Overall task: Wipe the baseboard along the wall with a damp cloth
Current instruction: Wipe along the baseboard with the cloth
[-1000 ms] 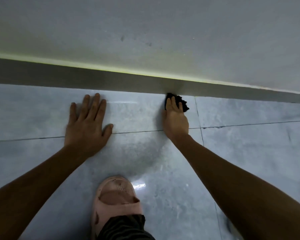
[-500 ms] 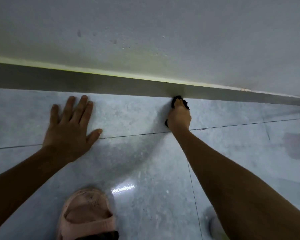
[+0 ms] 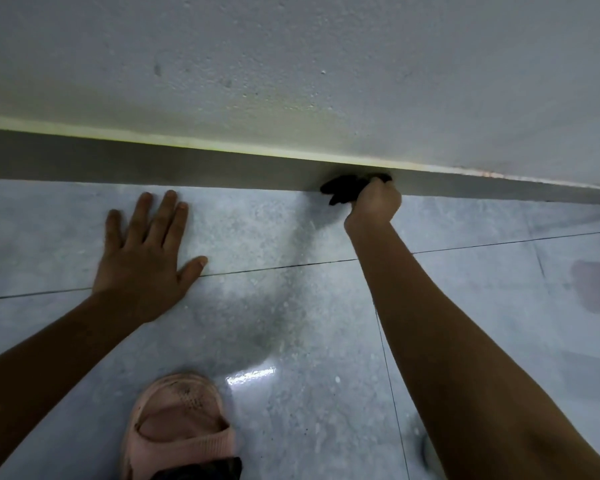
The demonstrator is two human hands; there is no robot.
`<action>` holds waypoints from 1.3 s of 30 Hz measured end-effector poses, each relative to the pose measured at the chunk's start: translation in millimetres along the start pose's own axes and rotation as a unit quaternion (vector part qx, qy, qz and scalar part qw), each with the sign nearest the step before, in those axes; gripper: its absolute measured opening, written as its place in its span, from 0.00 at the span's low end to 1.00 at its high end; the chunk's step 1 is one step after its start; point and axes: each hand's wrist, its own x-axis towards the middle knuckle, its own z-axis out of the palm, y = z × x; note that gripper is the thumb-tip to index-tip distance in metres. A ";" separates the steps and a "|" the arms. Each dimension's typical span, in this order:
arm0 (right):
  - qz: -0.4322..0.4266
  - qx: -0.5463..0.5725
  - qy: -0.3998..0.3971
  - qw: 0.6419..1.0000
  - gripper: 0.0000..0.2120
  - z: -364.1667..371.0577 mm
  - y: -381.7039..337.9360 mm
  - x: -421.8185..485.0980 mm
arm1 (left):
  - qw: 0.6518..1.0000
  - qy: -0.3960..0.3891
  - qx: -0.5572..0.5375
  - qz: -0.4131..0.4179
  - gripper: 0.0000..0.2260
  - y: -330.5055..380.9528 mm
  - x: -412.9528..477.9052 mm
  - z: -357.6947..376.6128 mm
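Observation:
A dark grey baseboard point(image 3: 153, 164) runs across the view at the foot of a pale rough wall point(image 3: 291, 64). My right hand point(image 3: 374, 202) is closed around a black cloth point(image 3: 340, 188) and presses it against the baseboard right of centre. The cloth sticks out to the left of my fist and a bit of it shows above my knuckles. My left hand point(image 3: 146, 258) lies flat on the floor tiles, fingers spread, a short way in front of the baseboard and apart from it.
The floor point(image 3: 291, 323) is glossy pale grey tile with dark grout lines and a light reflection. My foot in a pink sandal point(image 3: 181, 424) stands at the bottom centre. A darker patch point(image 3: 596, 285) marks the tile at the right edge.
My right hand has lifted the cloth from the floor edge up onto the baseboard's face and turned into a fist. The left hand has stayed flat on the floor; the view shifted.

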 end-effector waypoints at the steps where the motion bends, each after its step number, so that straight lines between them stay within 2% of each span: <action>1: 0.005 -0.016 -0.016 1.000 0.10 3.2 7.9 -1.9 | 1.000 -0.003 0.001 -0.004 0.38 0.2 0.0 -0.6; 4: 0.006 -0.031 -0.031 0.999 0.10 8.0 7.8 -16.8 | 1.000 -0.017 0.000 -0.004 0.38 0.1 -0.4 -1.2; 6: -0.043 -0.039 -0.003 0.998 0.10 9.1 4.0 -15.6 | 1.000 -0.023 -0.005 -0.003 0.39 -1.1 0.2 -1.6; 9: -0.059 -0.058 -0.019 0.996 0.05 2.9 8.0 -12.9 | 0.999 -0.032 -0.011 -0.001 0.39 -1.0 0.0 -4.1; 11: -0.045 -0.073 -0.035 0.996 0.06 2.6 8.6 -13.8 | 0.999 -0.035 -0.008 -0.001 0.38 -0.5 -0.4 -4.8; 15: -0.102 -0.092 -0.004 0.991 0.08 5.7 8.3 -11.0 | 0.999 -0.039 -0.012 0.002 0.35 -0.3 -0.2 -5.9; 17: -0.116 -0.134 -0.010 0.984 0.08 2.5 13.6 -9.5 | 0.999 -0.039 -0.011 0.004 0.35 0.5 -0.3 -7.8; 19: -0.146 -0.164 0.022 0.975 0.08 2.1 13.9 -8.1 | 0.999 -0.044 -0.011 -0.002 0.36 0.3 -0.7 -14.0; 22: -0.177 -0.230 0.073 0.954 0.12 8.9 3.9 -7.6 | 0.999 -0.043 -0.015 0.012 0.34 -7.1 1.4 -27.0; 25: -0.132 -0.365 0.026 0.921 0.12 16.1 13.1 -13.8 | 0.999 -0.031 -0.016 -0.007 0.32 -30.4 -4.3 -33.9; 27: -0.129 -0.442 -0.005 0.888 0.13 19.5 27.7 -26.9 | 0.999 -0.026 -0.012 -0.034 0.33 -49.9 -15.9 -29.5; 31: -0.259 -0.552 -0.048 0.791 0.18 28.8 60.4 -71.5 | 0.998 -0.017 -0.019 -0.054 0.37 -75.3 -37.5 -19.5; 33: -0.348 -0.582 -0.113 0.726 0.24 32.8 78.1 -107.2 | 0.999 -0.009 -0.018 -0.046 0.36 -78.7 -44.3 -17.1; 36: -0.459 -0.591 -0.255 0.612 0.31 47.9 97.5 -161.2 | 0.998 0.006 -0.025 -0.054 0.35 -81.6 -54.8 -14.4; 37: -0.477 -0.586 -0.298 0.584 0.31 54.9 101.2 -174.1 | 0.997 0.008 -0.033 -0.062 0.35 -83.6 -57.4 -13.7; 39: -0.511 -0.555 -0.352 0.555 0.30 63.9 107.6 -186.1 | 0.996 0.014 -0.048 -0.076 0.35 -88.9 -63.9 -14.5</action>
